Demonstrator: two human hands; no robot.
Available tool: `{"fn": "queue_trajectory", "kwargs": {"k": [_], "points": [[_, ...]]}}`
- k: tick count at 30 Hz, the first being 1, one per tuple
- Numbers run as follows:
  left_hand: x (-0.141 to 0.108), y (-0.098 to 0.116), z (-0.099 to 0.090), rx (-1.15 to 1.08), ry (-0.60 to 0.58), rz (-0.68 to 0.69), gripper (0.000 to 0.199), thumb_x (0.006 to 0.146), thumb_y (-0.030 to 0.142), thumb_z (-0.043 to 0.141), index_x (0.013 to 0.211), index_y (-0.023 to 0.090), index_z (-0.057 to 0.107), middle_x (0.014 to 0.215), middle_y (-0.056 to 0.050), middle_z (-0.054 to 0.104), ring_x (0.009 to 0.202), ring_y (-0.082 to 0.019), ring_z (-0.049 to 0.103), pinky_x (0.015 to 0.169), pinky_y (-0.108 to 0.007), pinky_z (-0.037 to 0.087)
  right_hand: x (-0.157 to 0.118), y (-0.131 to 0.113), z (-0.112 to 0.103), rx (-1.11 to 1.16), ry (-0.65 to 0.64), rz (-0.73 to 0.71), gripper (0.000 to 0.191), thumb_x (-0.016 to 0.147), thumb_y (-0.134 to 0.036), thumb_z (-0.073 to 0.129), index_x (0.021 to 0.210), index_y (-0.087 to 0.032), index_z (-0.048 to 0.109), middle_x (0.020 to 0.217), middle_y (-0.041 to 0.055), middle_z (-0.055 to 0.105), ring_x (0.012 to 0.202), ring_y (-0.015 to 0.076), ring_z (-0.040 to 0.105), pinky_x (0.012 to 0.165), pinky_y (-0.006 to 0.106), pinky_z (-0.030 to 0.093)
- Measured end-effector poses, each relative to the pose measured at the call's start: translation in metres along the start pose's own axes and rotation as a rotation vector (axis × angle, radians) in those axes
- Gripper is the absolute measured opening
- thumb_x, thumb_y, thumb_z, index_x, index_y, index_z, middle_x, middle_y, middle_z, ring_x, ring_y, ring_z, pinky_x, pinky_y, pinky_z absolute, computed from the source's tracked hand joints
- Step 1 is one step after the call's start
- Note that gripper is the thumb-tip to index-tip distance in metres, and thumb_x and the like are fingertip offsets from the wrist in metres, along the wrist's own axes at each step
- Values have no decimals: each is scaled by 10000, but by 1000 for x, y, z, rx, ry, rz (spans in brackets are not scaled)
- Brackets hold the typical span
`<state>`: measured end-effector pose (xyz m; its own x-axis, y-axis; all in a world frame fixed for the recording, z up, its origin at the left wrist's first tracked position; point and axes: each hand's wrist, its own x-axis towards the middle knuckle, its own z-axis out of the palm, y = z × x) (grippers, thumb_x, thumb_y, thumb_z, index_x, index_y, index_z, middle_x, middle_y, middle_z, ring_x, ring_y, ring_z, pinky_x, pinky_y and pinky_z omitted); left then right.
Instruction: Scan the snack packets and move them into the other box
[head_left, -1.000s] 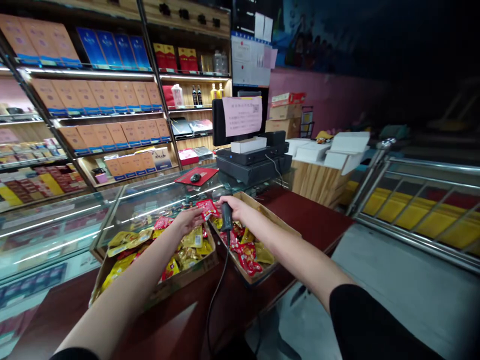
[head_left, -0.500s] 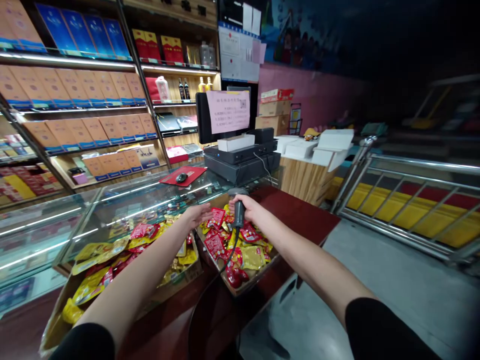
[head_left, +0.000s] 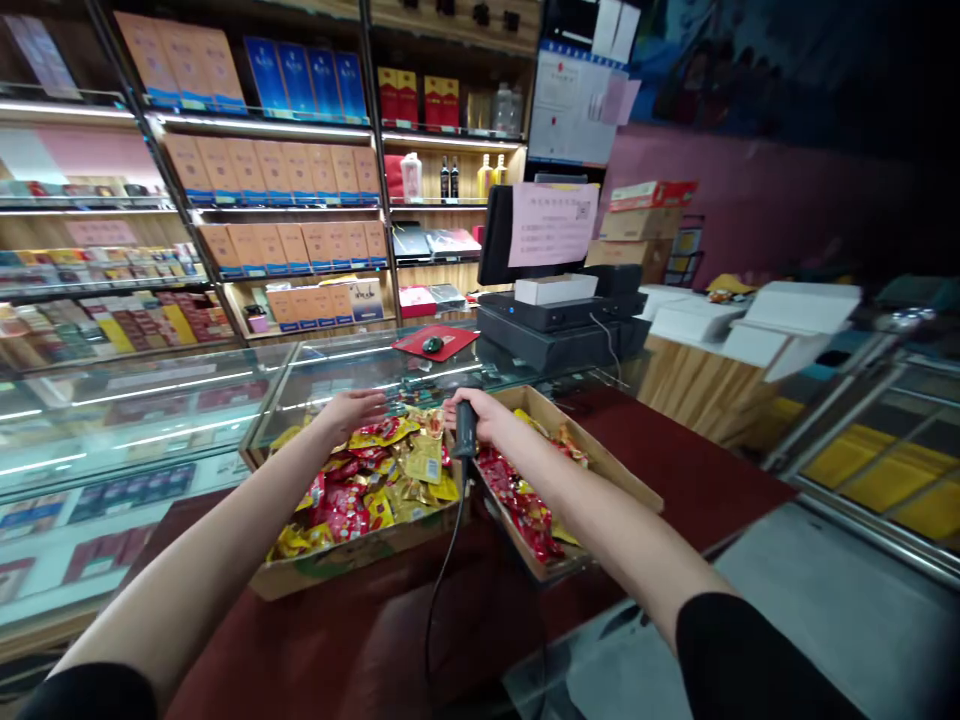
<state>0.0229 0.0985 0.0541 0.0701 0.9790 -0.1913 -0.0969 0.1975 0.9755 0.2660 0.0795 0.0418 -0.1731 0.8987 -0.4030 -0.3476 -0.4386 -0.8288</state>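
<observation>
Open and free, my left hand returns above the left box; my right hand grips the scanner.

L hand fingers fwd, R hand curled.

packets look glossy, the left box matt cardboard, the scanner smooth plastic

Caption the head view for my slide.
Right hand grips a corded barcode scanner; open left hand above a box of snack packets.
</observation>
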Motion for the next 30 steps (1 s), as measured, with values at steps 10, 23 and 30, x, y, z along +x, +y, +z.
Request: {"fn": "queue_trajectory", "kwargs": {"k": [10,23,30], "points": [[-14,-26,-45,-22,28,-177,288,750,100,697,1004,72,565,845,-130,669,686,-224,697,624,-355,596,56,15,87,-271,29,82,89,665,-94,526,602,-153,506,459,-21,467,433,104,431,475,230,431],[-47,-44,-36,195,26,-72,284,726,208,695,999,136,666,714,-46,671,550,-151,621,482,-251,514,3,46,99,-228,-32,9,96,659,-59,529,632,-149,551,478,-40,487,463,86,477,513,202,479],[-83,-97,-19,169,113,258,389,705,339,720,1050,162,692,784,-46,700,659,-148,644,599,-236,515,-59,92,81,-20,2,-144,125,583,-70,616,677,-148,589,579,-34,558,533,90,523,574,247,541]]}}
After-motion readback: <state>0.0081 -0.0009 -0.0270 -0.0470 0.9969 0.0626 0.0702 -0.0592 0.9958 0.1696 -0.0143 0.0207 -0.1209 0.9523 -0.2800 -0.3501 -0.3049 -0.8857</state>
